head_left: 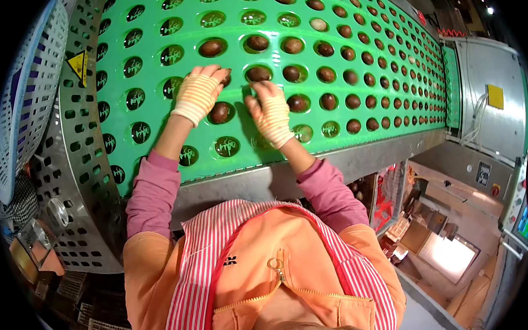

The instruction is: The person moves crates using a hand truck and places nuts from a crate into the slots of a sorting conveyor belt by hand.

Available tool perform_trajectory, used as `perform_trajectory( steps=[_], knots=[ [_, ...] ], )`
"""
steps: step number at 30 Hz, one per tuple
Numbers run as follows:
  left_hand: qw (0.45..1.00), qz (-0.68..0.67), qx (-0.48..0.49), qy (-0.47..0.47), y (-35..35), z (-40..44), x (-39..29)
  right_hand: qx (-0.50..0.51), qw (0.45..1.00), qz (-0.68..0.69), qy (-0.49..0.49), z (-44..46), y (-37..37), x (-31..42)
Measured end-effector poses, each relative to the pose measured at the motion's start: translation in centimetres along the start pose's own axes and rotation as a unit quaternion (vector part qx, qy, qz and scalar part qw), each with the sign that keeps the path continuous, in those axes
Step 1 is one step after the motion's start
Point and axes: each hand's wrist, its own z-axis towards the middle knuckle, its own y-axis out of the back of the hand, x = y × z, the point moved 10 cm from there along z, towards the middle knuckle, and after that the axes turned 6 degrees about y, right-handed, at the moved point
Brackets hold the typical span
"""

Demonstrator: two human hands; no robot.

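Both arms [302, 161] reach over the green panel [161, 120], bare at the wrists. Nearer the panel's left end, the left hand [199, 93] curls its fingers downward; farther from that end, the right hand [269, 114] bends its fingers, thumb apart.

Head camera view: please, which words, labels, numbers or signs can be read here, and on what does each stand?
No word or number reads surely.
Orange jacket: black letters, perhaps "XX", too unclear.
Yellow triangle sign on the metal guard: marking too blurred.
Yellow square on the grey cabinet: nothing readable.
Dark plate: too small.
Screen: too small.
Red disc: too small.
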Motion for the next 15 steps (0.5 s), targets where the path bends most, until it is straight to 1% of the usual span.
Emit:
perform_trajectory(
  steps=[1,2,4,5,6,8,9,10,12,13,14,15],
  knots=[
    [1.000,0.005,-0.007,-0.010,0.7,0.5,-0.7,0.045,0.997,-0.047,0.043,-0.6,-0.1,1.5],
    [0.996,0.055,0.055,0.044,-0.1,0.9,0.0,0.028,0.995,-0.067,0.063,-1.2,0.8,2.6],
    [0.983,0.115,0.082,0.115,0.6,1.0,0.0,-0.084,0.995,0.004,0.045,-2.8,3.5,1.1],
    [0.981,0.137,0.077,0.117,0.8,1.2,-0.6,-0.119,0.992,-0.029,0.032,-3.3,5.1,0.1],
    [0.982,0.146,0.057,0.105,0.7,1.4,-1.0,-0.113,0.992,-0.058,-0.008,-3.9,6.0,-1.8],
    [0.983,0.163,0.016,0.082,0.0,1.6,-1.5,-0.058,0.981,-0.179,-0.044,-3.7,7.1,-3.6],
    [0.982,0.172,0.007,0.077,-0.2,1.5,-1.7,0.048,0.981,-0.184,-0.027,-4.5,4.9,-5.3],
    [0.984,0.154,0.015,0.092,0.3,1.1,-2.3,0.086,0.977,-0.194,0.001,-5.0,4.2,-4.8],
    [0.986,0.113,0.031,0.120,1.7,-1.0,-4.0,0.118,0.971,-0.203,0.034,-5.6,4.8,-3.9],
    [0.988,0.107,0.022,0.110,1.7,-2.2,-4.2,0.123,0.971,-0.201,0.053,-5.6,5.0,-3.8],
    [0.976,0.131,0.105,0.136,0.2,-3.4,-3.6,0.096,0.972,-0.212,0.014,-5.7,6.0,-5.1],
    [0.977,0.125,0.111,0.129,-0.1,-4.5,-3.7,0.070,0.972,-0.222,-0.024,-5.8,7.0,-6.6]
  ],
)
